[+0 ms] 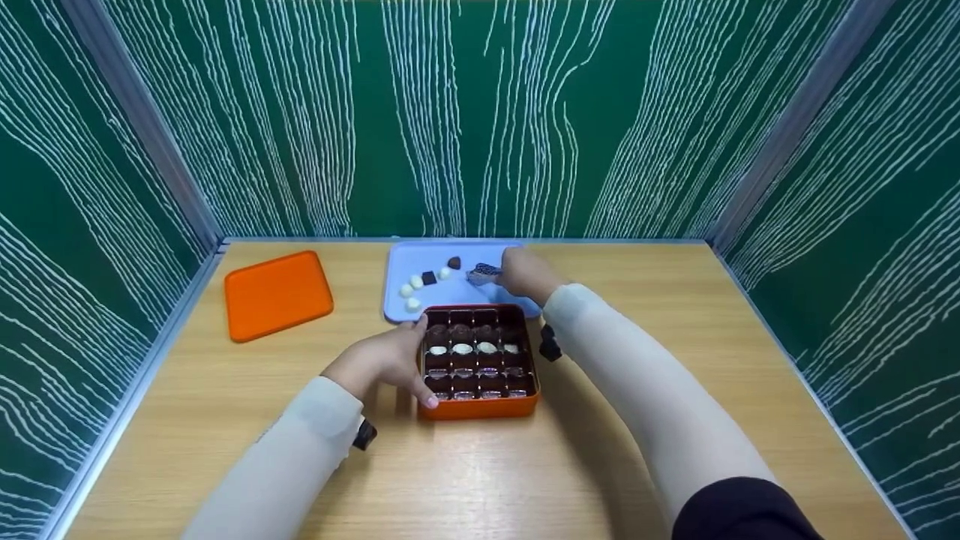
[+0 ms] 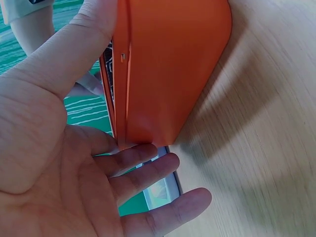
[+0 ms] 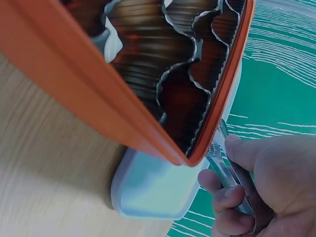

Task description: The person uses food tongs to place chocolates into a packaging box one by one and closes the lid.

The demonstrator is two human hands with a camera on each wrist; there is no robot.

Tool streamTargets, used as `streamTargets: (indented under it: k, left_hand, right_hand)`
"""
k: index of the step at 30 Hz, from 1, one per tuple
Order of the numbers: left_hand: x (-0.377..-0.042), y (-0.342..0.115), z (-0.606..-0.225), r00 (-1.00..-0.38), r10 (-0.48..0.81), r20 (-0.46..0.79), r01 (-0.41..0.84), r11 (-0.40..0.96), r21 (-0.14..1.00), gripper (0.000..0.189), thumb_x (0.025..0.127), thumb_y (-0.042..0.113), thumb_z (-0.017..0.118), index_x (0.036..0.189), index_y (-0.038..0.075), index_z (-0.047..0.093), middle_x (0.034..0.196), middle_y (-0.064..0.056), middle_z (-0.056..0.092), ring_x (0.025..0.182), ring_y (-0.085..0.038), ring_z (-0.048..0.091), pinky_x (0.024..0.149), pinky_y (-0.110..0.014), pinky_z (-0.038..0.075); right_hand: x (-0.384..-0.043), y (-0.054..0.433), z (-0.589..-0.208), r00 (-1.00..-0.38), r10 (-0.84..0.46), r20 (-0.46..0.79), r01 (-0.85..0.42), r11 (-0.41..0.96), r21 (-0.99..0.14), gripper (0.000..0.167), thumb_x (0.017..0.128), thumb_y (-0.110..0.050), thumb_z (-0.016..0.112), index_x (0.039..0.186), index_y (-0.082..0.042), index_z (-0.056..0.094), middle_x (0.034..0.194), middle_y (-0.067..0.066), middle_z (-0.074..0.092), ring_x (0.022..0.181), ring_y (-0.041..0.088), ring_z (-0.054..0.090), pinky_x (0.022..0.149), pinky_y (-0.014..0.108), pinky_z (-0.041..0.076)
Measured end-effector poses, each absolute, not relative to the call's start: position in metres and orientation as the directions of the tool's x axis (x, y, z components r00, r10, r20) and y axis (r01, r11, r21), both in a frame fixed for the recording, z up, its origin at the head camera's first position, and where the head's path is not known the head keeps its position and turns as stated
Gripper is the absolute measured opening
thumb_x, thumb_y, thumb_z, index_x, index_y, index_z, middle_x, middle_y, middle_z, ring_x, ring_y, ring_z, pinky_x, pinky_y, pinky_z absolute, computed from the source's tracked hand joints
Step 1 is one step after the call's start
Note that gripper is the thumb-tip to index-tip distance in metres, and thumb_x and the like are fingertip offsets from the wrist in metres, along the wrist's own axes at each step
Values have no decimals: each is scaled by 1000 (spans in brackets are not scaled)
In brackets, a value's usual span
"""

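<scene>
My left hand (image 1: 386,360) rests along the left side of an orange tin box (image 1: 480,409), thumb at the front corner and fingertips at the back corner. In the left wrist view its other fingers (image 2: 168,210) spread loosely past the tin. Inside, a dark divided insert (image 1: 476,379) has a row of dark chocolates (image 1: 461,332) and a row of white ones (image 1: 463,349). Behind the tin, my right hand (image 1: 529,274) grips metal tongs (image 3: 224,170) with perforated ends, their tips over the light blue tray (image 1: 401,259). The tin partly hides the tongs in the right wrist view.
On the tray's left half lie several white chocolates (image 1: 413,304), a dark square piece (image 1: 429,278) and a brown piece (image 1: 454,262). An orange lid (image 1: 277,296) lies at the table's back left. Green panels with white lines (image 1: 367,120) enclose the table.
</scene>
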State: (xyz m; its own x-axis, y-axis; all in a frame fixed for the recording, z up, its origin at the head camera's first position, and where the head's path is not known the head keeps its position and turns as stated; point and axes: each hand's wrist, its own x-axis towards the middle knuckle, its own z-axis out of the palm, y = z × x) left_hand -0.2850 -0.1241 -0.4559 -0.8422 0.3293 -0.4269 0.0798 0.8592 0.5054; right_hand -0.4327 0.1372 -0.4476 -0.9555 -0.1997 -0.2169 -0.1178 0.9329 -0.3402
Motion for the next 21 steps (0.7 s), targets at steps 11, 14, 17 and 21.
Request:
streamTargets:
  k: [11,14,17,21]
  left_hand:
    - [-285,-123,-454,-839,347,-419,104,858,503,161,71,43,110,183,10,-1,190,-27,7,176,-47,19,144,-63,22]
    - [-285,-124,-455,-841,350,-412,117,863,492,160,72,43,110,183,8,0,190,-28,8,176,-47,20,144,-62,24]
    - [-284,-125,-455,-844,341,-413,105,862,496,160,71,42,110,183,9,1,190,-28,8,176,-47,20,144,-62,23]
    - [-282,-122,-457,-843,344,-414,98,854,511,159,71,41,110,184,10,2,190,-27,8,176,-47,20,144,-63,22]
  right_hand:
    - [-406,165,-404,-925,-354,-137,-316,918,-240,24,110,-22,72,97,-3,81,86,7,73,70,19,60,63,30,53]
    - [-397,172,-393,-906,-406,-120,-382,907,-178,27,109,-20,74,86,-5,79,80,6,72,67,19,59,61,32,52]
    - [-392,179,-390,-894,-431,-123,-417,901,-122,29,108,-20,75,81,-9,71,80,5,69,70,20,60,63,34,53]
    - [-393,189,-397,-891,-410,-193,-386,910,-149,28,109,-24,76,85,-10,71,77,2,65,69,18,58,61,31,51]
